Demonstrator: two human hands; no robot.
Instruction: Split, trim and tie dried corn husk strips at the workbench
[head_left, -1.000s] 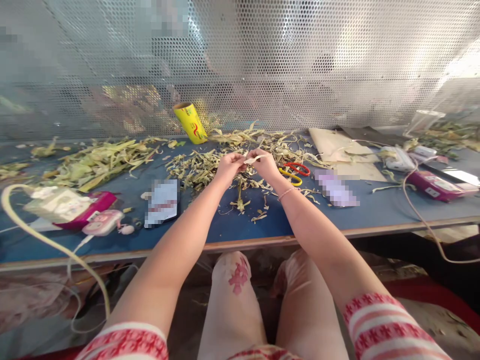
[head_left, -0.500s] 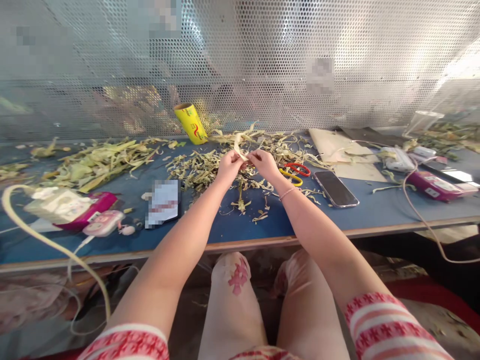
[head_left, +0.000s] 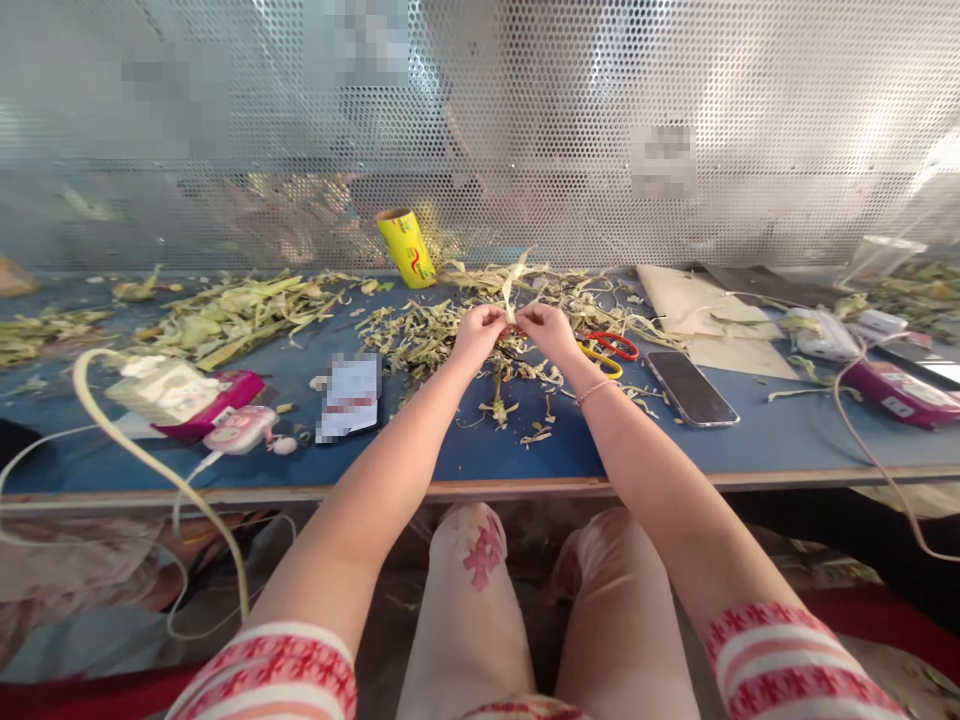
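Over a pile of dry, pale green plant strips (head_left: 420, 335) on the blue table, my left hand (head_left: 482, 332) and my right hand (head_left: 546, 328) meet fingertip to fingertip. Both pinch the lower end of one pale leaf strip (head_left: 512, 285), whose free end stands upward between them. Just right of my right hand lie scissors (head_left: 615, 345) with one red and one yellow handle loop, their blades hidden by the scraps. A dark phone (head_left: 691, 388) lies flat further right.
A yellow tube (head_left: 406, 250) leans by the perforated metal screen (head_left: 525, 120). Longer leaves (head_left: 247, 315) lie left. Near the front are a phone-like device (head_left: 350, 397), a pink case (head_left: 240, 430) and a thick cable (head_left: 161, 455). Brown card (head_left: 694, 305) lies right.
The leaf strip between my fingers now stands more upright. My hands remain pinched close together, and the whole view has shifted slightly, with the table items appearing further right.
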